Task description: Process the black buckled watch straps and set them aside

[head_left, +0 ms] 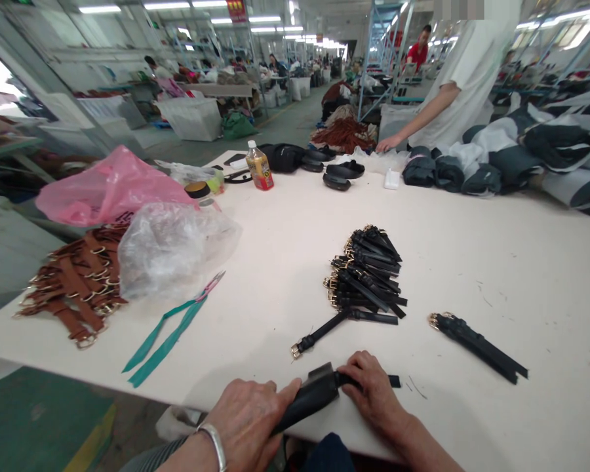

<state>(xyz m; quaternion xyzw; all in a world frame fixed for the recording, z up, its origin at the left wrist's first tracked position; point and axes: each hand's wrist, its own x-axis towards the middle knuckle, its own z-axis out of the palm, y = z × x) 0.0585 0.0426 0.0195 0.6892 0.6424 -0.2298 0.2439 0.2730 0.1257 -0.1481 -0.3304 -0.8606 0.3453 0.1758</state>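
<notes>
My left hand [250, 413], with a silver bangle at the wrist, is wrapped round a thick black handheld object [309, 398] near the table's front edge; its exact kind is unclear. Against its blunt end my right hand [368, 390] pinches a short black strap [394, 381], whose tip sticks out to the right. Just beyond lies a single black buckle strap [319, 334]. Behind that is a heap of black straps with gold buckles [368, 269]. Several more black straps [479, 344] lie stacked to the right.
Thread snips with a teal ribbon [179, 321], brown straps [78, 282], a clear plastic bag [164, 249] and a pink bag [113, 187] lie left. A drink bottle [259, 167] stands at the back. Dark rolled bundles [472, 172] and a person in white [465, 85] are at the back right.
</notes>
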